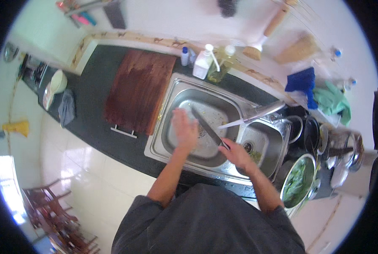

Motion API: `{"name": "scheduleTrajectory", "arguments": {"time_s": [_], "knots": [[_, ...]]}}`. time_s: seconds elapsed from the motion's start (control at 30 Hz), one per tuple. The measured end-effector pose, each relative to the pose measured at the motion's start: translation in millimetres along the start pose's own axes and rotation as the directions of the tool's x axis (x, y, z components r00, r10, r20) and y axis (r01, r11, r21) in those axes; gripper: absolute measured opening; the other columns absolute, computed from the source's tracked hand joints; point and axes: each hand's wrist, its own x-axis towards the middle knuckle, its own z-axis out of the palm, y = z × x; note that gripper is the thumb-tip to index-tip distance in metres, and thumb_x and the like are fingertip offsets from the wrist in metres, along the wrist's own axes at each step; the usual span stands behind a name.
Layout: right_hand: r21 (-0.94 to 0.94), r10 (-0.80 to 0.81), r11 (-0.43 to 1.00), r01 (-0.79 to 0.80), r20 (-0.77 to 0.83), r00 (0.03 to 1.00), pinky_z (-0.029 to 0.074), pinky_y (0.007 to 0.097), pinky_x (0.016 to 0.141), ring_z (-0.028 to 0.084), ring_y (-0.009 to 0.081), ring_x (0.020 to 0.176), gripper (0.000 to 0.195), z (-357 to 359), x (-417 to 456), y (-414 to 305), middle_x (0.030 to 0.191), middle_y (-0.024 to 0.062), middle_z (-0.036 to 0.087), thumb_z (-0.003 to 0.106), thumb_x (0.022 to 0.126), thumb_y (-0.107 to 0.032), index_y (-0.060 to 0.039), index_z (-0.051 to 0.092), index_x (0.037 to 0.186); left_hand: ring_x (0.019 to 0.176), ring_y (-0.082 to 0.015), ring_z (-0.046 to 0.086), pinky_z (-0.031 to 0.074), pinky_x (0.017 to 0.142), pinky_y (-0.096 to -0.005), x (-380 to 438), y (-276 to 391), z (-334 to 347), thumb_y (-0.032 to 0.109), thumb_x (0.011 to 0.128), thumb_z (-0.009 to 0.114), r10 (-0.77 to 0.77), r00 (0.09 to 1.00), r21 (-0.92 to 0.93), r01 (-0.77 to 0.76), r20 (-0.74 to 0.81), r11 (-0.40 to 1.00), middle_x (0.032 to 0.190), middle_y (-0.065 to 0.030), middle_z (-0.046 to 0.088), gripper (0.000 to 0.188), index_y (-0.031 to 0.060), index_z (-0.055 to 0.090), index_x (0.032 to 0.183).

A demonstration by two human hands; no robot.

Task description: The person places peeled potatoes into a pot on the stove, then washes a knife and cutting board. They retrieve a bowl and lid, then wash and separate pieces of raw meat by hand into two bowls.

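Note:
Over the large basin of a stainless steel double sink (200, 92), my right hand (236, 154) grips a knife (208, 129) by its handle, the blade pointing up and to the left. My left hand (185, 130) is flat and somewhat blurred, its fingers extended beside the blade; it holds nothing that I can see. Water runs into the large basin from the faucet (265, 111), to the right of the blade. Small food scraps lie on the basin floor. A wet wooden cutting board (141, 92) rests on the dark counter, left of the sink.
A pot of leafy greens (298, 181) stands right of the small basin (262, 146). Behind the sink are a white pump bottle (203, 62) and a yellowish one (222, 65). Pans (311, 133) crowd the right corner. A grey cloth (67, 108) and a bowl (59, 81) sit far left.

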Motion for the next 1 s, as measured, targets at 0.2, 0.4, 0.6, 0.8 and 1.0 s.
{"name": "scheduleTrajectory", "arguments": {"time_s": [0.2, 0.4, 0.6, 0.8, 1.0], "knots": [[-0.424, -0.038, 0.888, 0.176, 0.314, 0.949, 0.057, 0.0503, 0.076, 0.072, 0.0388, 0.086, 0.022, -26, 107, -8, 0.091, 0.0178, 0.073, 0.065, 0.084, -0.026, -0.0107, 0.07, 0.099, 0.15, -0.0522, 0.023, 0.018, 0.122, -0.0603, 1, -90, -107, 0.036, 0.099, 0.059, -0.14, 0.99, 0.283, 0.141, -0.024, 0.949, 0.159, -0.0347, 0.029, 0.07, -0.0042, 0.038, 0.152], [-0.606, -0.116, 0.708, 0.362, 0.406, 0.906, 0.058, 0.0488, 0.077, 0.073, 0.0386, 0.09, 0.024, -17, 135, -29, 0.094, 0.0195, 0.074, 0.066, 0.078, -0.018, -0.0046, 0.075, 0.095, 0.152, -0.0528, 0.015, 0.012, 0.121, -0.066, 14, -114, -127, 0.051, 0.096, 0.059, -0.026, 0.986, 0.525, -0.064, 0.162, 0.849, 0.162, -0.0366, 0.019, 0.084, -0.0008, 0.032, 0.157], [-0.507, 0.003, 0.841, 0.188, 0.351, 0.936, 0.056, 0.052, 0.082, 0.07, 0.0414, 0.093, 0.024, -23, 119, -32, 0.093, 0.0197, 0.072, 0.065, 0.079, -0.014, -0.0076, 0.069, 0.102, 0.153, -0.0506, 0.014, 0.011, 0.122, -0.0635, 18, -124, -137, 0.05, 0.096, 0.059, -0.064, 0.977, 0.564, -0.064, 0.205, 0.824, 0.164, -0.0349, 0.015, 0.086, -0.0008, 0.028, 0.159], [-0.447, -0.035, 0.884, 0.132, 0.22, 0.975, 0.055, 0.0519, 0.084, 0.07, 0.038, 0.099, 0.034, -19, 84, -12, 0.099, 0.0154, 0.072, 0.066, 0.083, -0.023, -0.0142, 0.068, 0.116, 0.153, -0.0502, 0.015, 0.014, 0.123, -0.0618, 44, -178, -186, 0.043, 0.099, 0.058, -0.021, 0.964, 0.578, -0.142, 0.267, 0.804, 0.164, -0.0336, 0.016, 0.082, -0.0067, 0.028, 0.156], [-0.525, 0.149, 0.849, -0.068, 0.114, 0.982, 0.057, 0.0515, 0.082, 0.071, 0.0375, 0.094, 0.03, -14, 50, -35, 0.098, 0.0186, 0.073, 0.064, 0.086, -0.023, -0.0154, 0.07, 0.115, 0.155, -0.0461, 0.014, 0.011, 0.126, -0.0543, 19, -132, -155, 0.049, 0.094, 0.064, 0.251, 0.819, 0.219, -0.409, 0.515, 0.886, 0.164, -0.0333, 0.019, 0.095, -0.0119, 0.024, 0.155]]}}
